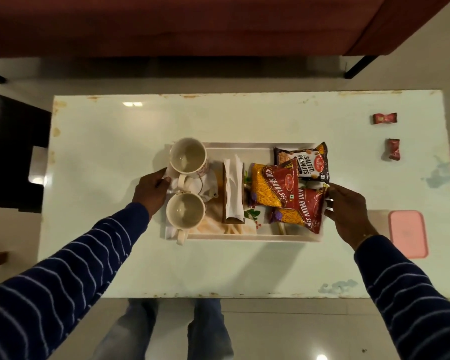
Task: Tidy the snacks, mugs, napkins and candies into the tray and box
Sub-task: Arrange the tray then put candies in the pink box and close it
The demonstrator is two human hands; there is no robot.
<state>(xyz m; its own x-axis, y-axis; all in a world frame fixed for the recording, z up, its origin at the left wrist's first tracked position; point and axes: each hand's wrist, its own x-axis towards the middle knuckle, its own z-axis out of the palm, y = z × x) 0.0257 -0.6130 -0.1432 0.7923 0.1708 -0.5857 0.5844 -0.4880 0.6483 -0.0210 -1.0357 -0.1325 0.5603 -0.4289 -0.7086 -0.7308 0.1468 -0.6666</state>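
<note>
Pale glossy table (115, 255): your left hand (151, 192) and right hand (348, 211) grip the end rims of the white rectangular tray (244, 146) at centre; two red wrapped candies (385, 118) lie near the far right corner.

Red sofa (182, 24) beyond pale table (115, 141)
</note>
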